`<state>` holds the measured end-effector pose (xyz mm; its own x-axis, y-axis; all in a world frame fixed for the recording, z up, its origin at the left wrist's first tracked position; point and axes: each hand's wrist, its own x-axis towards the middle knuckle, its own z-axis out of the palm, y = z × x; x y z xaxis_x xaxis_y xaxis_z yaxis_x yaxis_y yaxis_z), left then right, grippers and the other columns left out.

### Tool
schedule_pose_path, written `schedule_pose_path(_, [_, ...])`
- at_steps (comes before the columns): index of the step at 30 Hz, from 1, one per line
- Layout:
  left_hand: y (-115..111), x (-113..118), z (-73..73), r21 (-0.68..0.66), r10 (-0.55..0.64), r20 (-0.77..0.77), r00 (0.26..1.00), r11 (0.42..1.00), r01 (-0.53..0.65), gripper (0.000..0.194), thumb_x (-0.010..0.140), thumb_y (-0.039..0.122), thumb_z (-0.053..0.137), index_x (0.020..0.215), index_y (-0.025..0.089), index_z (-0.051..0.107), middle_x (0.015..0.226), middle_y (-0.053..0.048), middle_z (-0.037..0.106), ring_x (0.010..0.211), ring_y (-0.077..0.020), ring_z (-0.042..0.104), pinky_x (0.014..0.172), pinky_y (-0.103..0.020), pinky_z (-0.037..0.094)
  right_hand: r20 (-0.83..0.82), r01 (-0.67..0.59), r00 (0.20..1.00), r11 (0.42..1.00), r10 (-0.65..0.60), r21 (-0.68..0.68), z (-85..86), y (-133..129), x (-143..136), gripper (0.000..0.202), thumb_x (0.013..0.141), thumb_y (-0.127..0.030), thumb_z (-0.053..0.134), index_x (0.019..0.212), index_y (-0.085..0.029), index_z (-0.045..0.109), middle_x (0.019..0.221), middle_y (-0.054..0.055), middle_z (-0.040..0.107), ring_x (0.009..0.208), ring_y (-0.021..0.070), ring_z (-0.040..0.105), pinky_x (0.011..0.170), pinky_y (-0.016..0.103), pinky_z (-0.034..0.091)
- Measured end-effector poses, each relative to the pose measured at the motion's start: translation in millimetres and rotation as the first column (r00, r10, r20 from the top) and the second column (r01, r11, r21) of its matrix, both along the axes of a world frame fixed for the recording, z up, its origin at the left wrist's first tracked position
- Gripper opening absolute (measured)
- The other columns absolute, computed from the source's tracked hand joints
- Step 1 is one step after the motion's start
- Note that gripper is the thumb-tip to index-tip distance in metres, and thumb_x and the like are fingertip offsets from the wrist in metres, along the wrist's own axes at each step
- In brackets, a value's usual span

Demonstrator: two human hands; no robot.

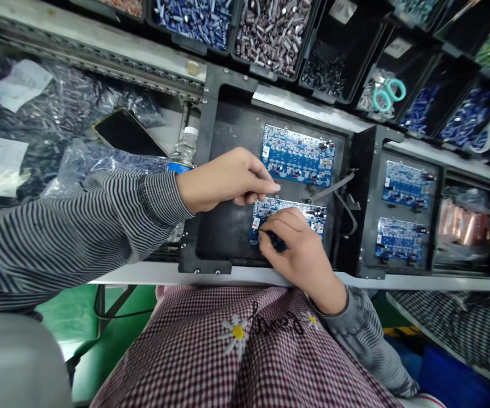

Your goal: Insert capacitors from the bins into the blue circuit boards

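Note:
Two blue circuit boards lie in a black tray-like fixture (236, 124). My left hand (236, 178) is over the gap between them, just below the left end of the upper board (298, 153). Its thumb and index finger are pinched together, and whatever they hold is too small to make out. My right hand (298, 246) reaches over the lower board (287, 207) and covers much of its middle. Thumb and index finger close on a small dark component (261, 230) near the board's left end, beside a white label.
Bins of blue parts (194, 22) and brown capacitors (270, 34) line the back. Turquoise-handled scissors (388, 94) lie in another bin. A second fixture (374, 198) with two boards stands right. At left are a bottle (185, 148), a phone (128, 131) and bagged parts (70, 96).

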<state>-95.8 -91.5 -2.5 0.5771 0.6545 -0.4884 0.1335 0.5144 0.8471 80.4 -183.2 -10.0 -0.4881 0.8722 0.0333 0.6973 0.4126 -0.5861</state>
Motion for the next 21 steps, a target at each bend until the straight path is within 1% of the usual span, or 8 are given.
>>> schedule_pose_path(2, [-1.7,1.0,-0.1,0.019,0.016,-0.011,1.000,1.000,-0.016,0.012,0.082,0.012,0.061,0.073,0.009,0.069,0.066,-0.005,0.058,0.054,-0.0080,0.046,0.050,-0.023,0.030,0.003,-0.007,1.000,1.000,0.007,-0.004,1.7,1.2,0.1,0.011,0.083,-0.011,0.051,0.080,-0.018,0.059,0.079,0.006,0.062,0.083,0.0185,0.053,0.078,0.035,0.049])
schedule_pose_path(4, [-2.7,2.1,-0.4,0.023,0.033,-0.011,0.999,0.999,-0.033,0.015,0.083,0.010,0.058,0.074,0.009,0.069,0.071,-0.007,0.061,0.056,-0.0085,0.048,0.050,-0.022,0.032,-0.002,-0.013,1.000,1.000,0.013,-0.010,2.2,1.9,0.5,0.011,0.083,-0.011,0.051,0.080,-0.018,0.059,0.080,0.006,0.062,0.083,0.0184,0.053,0.078,0.036,0.049])
schedule_pose_path(8, [-2.9,3.0,-3.0,0.019,0.028,-0.008,1.000,0.999,-0.028,0.013,0.081,0.010,0.060,0.073,0.008,0.070,0.072,-0.008,0.063,0.056,-0.0086,0.049,0.049,-0.022,0.031,-0.023,-0.019,1.000,1.000,0.018,-0.022,1.8,2.6,2.3,0.013,0.083,-0.011,0.051,0.083,-0.020,0.060,0.081,0.005,0.062,0.084,0.0186,0.054,0.079,0.037,0.049])
schedule_pose_path(13, [-1.4,3.2,-4.8,0.009,0.026,-0.033,0.999,1.000,-0.026,0.014,0.081,0.008,0.058,0.077,0.009,0.071,0.074,-0.008,0.065,0.056,-0.0087,0.048,0.050,-0.021,0.031,-0.033,-0.041,0.999,0.999,0.041,-0.019,1.1,4.2,2.9,0.013,0.082,-0.010,0.052,0.083,-0.018,0.061,0.081,0.006,0.063,0.084,0.0186,0.055,0.079,0.037,0.050])
schedule_pose_path(16, [-0.5,3.6,-5.5,0.019,0.015,-0.039,0.999,1.000,-0.014,0.014,0.081,0.011,0.058,0.078,0.009,0.072,0.075,-0.008,0.065,0.058,-0.0097,0.050,0.050,-0.021,0.032,-0.047,-0.052,0.998,0.998,0.050,-0.035,0.9,4.6,2.8,0.014,0.083,-0.010,0.051,0.086,-0.019,0.062,0.084,0.006,0.064,0.085,0.0186,0.055,0.079,0.037,0.051])
schedule_pose_path(19, [0.0,3.9,-6.9,0.016,-0.002,-0.065,0.998,1.000,0.003,0.014,0.080,0.012,0.058,0.081,0.009,0.072,0.077,-0.007,0.066,0.059,-0.0101,0.050,0.051,-0.021,0.032,-0.076,-0.070,0.995,0.996,0.066,-0.059,3.0,6.1,4.8,0.015,0.084,-0.012,0.053,0.091,-0.019,0.064,0.086,0.006,0.065,0.086,0.0184,0.056,0.080,0.038,0.052])
schedule_pose_path(21, [0.5,3.6,-7.5,0.000,-0.016,-0.081,0.997,1.000,0.016,0.016,0.081,0.013,0.057,0.084,0.009,0.072,0.077,-0.007,0.066,0.058,-0.0095,0.049,0.052,-0.020,0.032,-0.093,-0.062,0.994,0.997,0.058,-0.044,6.2,9.4,7.1,0.014,0.084,-0.014,0.056,0.093,-0.019,0.065,0.087,0.006,0.065,0.085,0.0182,0.057,0.080,0.039,0.052])
